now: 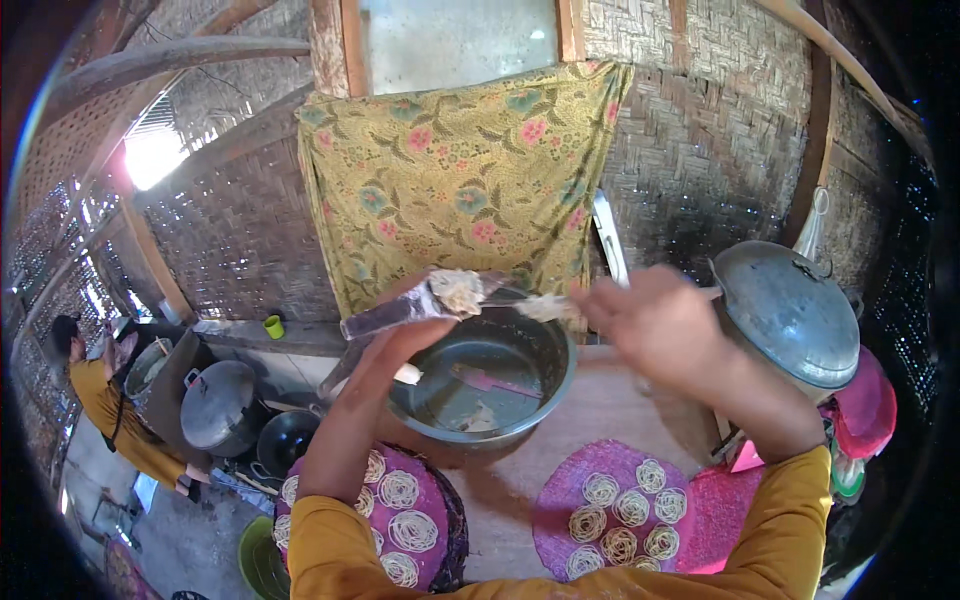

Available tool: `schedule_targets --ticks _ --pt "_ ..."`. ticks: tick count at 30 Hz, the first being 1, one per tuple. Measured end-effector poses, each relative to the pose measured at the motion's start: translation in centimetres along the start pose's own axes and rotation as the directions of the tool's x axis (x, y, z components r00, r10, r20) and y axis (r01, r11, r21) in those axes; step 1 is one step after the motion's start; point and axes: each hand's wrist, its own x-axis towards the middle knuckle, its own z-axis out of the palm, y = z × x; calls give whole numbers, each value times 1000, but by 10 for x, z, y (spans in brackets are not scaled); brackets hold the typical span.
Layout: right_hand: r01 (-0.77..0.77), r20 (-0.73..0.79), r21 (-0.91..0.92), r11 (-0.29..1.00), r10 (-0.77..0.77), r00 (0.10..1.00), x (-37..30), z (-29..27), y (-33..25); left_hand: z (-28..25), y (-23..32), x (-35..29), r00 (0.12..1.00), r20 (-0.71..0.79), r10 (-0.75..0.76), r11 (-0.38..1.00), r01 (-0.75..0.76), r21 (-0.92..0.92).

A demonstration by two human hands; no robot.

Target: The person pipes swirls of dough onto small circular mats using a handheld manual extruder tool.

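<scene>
Above a wide metal basin [565, 372], my left hand [420, 335] is closed around a long metal holder [385, 312], which looks like a hand press. Pale dough [457, 292] bulges from its opening. My right hand [660, 325], blurred by motion, grips a utensil whose handle end [712, 293] sticks out past the fist. Pale dough [545, 306] clings to its other end, close to the holder; its exact kind is blurred. Inside the basin lie a pink spatula [495, 381] and some dough remnants [480, 416].
Nearer me, two round pink trays [548, 490] [437, 565] bear several coiled noodle-like nests. At right stands a large lidded pot [785, 310] beside a pink basket [868, 405]. A floral cloth [460, 180] hangs behind the basin. Far left, another person [110, 400] is near pots [220, 405].
</scene>
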Motion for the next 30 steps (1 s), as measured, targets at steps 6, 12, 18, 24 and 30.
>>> schedule_targets --ticks 6,12,18,24,30 --pt "16 49 34 999 -18 999 19 20 7 -29 60 13 971 147 -190 974 167 155" --pt "98 -12 -6 995 -98 995 14 34 3 -12 26 1 989 77 -123 992 125 -24" --pt "37 -33 20 999 -36 999 28 -7 13 -19 2 -28 961 -253 -112 991 125 36" --pt "103 16 33 994 -103 995 33 34 -10 -29 65 -11 968 -252 9 993 -39 -113" --pt "-10 10 68 998 9 1000 20 1 17 -16 -11 -31 856 252 -451 -82 241 -967"
